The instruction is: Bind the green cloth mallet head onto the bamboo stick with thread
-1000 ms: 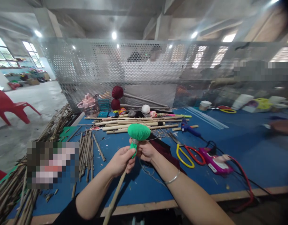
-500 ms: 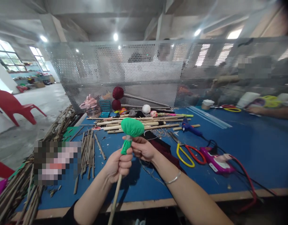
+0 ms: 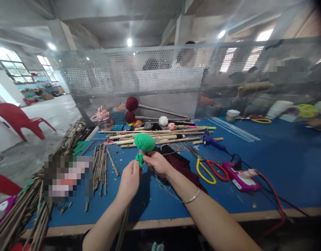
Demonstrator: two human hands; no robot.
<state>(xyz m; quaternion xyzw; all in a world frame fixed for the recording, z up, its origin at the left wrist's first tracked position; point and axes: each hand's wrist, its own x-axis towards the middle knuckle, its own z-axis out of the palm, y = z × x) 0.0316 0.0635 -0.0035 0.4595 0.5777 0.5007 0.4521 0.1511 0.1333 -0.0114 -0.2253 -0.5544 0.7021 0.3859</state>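
A green cloth-covered head (image 3: 144, 142) tops a wooden stick (image 3: 123, 223), with a greyish wrap at its neck and gathered green cloth below. My left hand (image 3: 130, 177) pinches the loose cloth under the wrap from the left. From the right, my right hand (image 3: 157, 163) closes thumb and fingers at the neck; a silver bangle is on that wrist. Thin pale thread (image 3: 164, 188) trails below my right hand. Dark red cloth (image 3: 185, 170) lies just behind my right forearm.
Scissors (image 3: 212, 170), a blue glue gun (image 3: 214, 142) and a purple power strip (image 3: 241, 179) lie right. Sticks (image 3: 100, 167) lie left; wooden rods (image 3: 160, 141) are behind. A perforated screen (image 3: 160, 80) stands beyond. A person's hand is at far right.
My left hand has shifted from wrapping the stick to pinching the green cloth's tail. The green head has tilted, and the person's hand at far right has drawn back.
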